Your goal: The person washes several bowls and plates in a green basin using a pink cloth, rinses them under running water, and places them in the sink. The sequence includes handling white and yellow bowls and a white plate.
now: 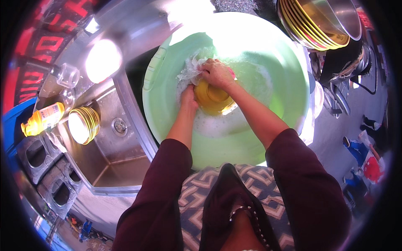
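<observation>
A large pale green plastic tub [226,150] with sudsy water stands before me. Inside it, my left hand [189,98] grips the left side of a yellow metal bowl [215,98], which is tilted in the suds. Above the bowl's far edge, my right hand [218,73] has its fingers curled on crinkled clear plastic [192,69]. A bit of something pink [232,72] shows beside the right hand, mostly hidden by it. Strong sunlight washes out the tub's far side.
Left of the tub is a stainless steel sink [135,106] with a stack of yellow-rimmed bowls [84,125]. A yellow detergent bottle [44,118] lies at its left edge. More yellow-rimmed metal bowls [309,25] are stacked at the upper right. People [367,160] are in the background at right.
</observation>
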{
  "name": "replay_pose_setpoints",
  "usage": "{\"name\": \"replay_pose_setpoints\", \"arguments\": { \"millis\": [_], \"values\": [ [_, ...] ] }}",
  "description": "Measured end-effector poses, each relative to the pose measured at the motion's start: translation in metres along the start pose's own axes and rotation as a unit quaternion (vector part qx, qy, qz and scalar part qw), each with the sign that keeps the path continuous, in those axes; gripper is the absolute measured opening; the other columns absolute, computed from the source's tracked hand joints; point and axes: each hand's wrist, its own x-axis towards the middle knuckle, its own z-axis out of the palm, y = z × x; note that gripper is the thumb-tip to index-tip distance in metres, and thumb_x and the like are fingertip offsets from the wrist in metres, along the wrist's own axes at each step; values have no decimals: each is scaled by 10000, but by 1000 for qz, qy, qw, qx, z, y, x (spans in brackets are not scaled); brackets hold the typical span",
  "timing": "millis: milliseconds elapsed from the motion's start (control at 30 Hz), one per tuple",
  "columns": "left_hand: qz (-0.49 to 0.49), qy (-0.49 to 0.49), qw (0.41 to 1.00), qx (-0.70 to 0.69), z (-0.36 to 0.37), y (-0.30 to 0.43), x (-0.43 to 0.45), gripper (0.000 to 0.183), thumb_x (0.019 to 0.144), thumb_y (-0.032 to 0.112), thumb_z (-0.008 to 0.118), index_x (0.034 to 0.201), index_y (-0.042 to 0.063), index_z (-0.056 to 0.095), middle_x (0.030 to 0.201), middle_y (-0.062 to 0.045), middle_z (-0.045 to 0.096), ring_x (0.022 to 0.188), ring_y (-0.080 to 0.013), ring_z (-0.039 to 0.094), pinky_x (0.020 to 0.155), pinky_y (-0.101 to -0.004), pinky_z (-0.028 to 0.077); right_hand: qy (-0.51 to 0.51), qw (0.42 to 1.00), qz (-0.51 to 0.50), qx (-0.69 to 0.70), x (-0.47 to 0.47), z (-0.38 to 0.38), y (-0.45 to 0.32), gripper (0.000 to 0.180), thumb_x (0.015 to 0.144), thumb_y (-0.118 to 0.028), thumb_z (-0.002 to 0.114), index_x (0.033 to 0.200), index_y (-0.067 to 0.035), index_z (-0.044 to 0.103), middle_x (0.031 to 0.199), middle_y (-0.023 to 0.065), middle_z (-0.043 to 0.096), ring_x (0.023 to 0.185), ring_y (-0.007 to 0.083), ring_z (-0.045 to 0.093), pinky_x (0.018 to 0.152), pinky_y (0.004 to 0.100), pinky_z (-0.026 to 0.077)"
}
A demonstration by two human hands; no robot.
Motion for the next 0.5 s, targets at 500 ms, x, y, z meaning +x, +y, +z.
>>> {"name": "replay_pose_setpoints", "arguments": {
  "millis": [500],
  "values": [
    [-3,-36,994,101,8,12,-20,418,910,348,645,1149,8,600,1048,-110,655,917,-213,655,746,-377,562,32,986,-162,-34,-21,-8,-8,110,756,-210,633,797,-161,723,912,10,659,900,240,594,811,364,465]
  ]
}}
